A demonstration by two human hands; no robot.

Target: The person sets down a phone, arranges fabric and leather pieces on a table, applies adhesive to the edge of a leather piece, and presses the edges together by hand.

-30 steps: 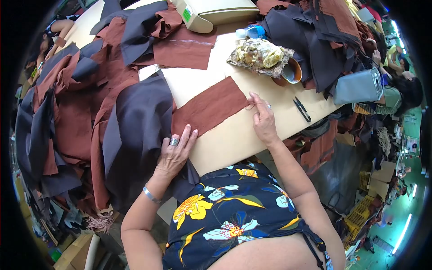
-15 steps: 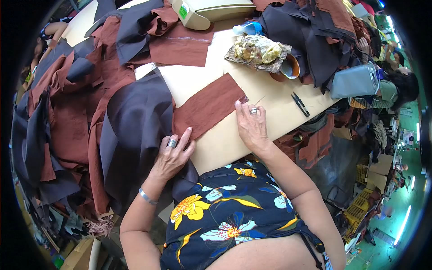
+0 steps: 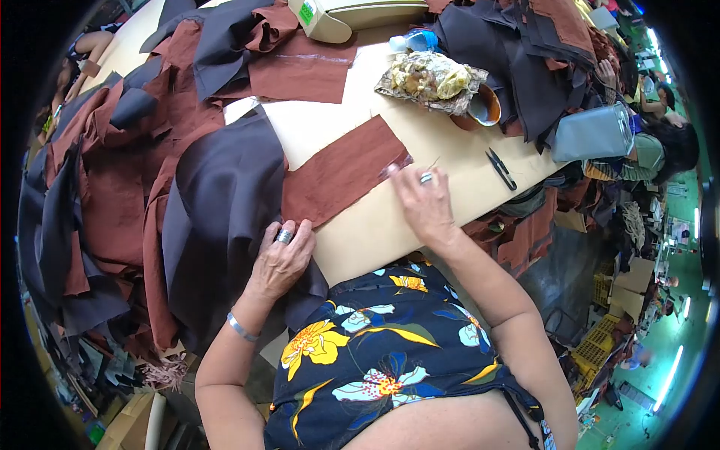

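Your reddish-brown rectangular cloth piece (image 3: 341, 172) lies flat and slanted on the pale tan table (image 3: 360, 244), a little in from the near edge, with its far right end turned away from you. Your left hand (image 3: 282, 259) sits over its near left corner, fingertips resting on the cloth and the rest of the hand over the large dark grey cloth (image 3: 225, 202) that drapes off the near edge; whether that grip pinches anything, you cannot tell from here. Your right hand (image 3: 424, 199) is at the other end, fingers bent and blurred beside a glossy, whitish streak (image 3: 396, 166) along the cloth's right end; its grip cannot be made out either, nor whether the fingertips touch. To your right, small black thread snips (image 3: 500, 169) lie near the near edge, short of the right corner, where a grey-blue plastic container (image 3: 592, 133) stands. Farther in toward the far edge are a brown bowl (image 3: 491, 105), a crumpled wrapper carrying a yellowish lump (image 3: 433, 79) touching it, and a clear bottle with a blue label (image 3: 421, 40). A tan cardboard box (image 3: 375, 15) lies beyond them.
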